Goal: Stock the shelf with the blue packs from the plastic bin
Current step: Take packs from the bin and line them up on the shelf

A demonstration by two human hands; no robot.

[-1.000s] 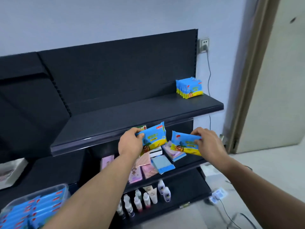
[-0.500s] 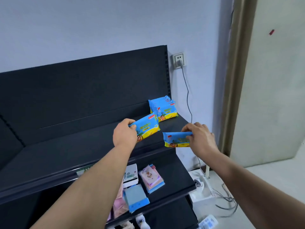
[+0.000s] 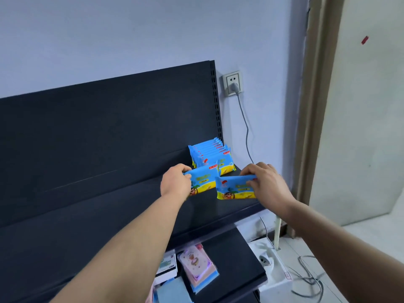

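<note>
Over the top shelf (image 3: 131,215), your left hand (image 3: 175,182) grips one blue pack (image 3: 204,178), your right hand (image 3: 265,182) pinches another pack (image 3: 234,186), near the stocked row (image 3: 209,154).

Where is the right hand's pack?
Head view, right of centre: the pack is over the right end of the shelf, in front of the stocked row.

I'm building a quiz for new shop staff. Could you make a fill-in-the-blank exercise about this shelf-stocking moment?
1. The left hand holds a pack and the right hand holds another pack, both yellow and ____.
2. The row of packs stands at the ____ end of the shelf.
3. The wall socket has a ____ cable plugged in.

Missing words: blue; right; grey.
</note>
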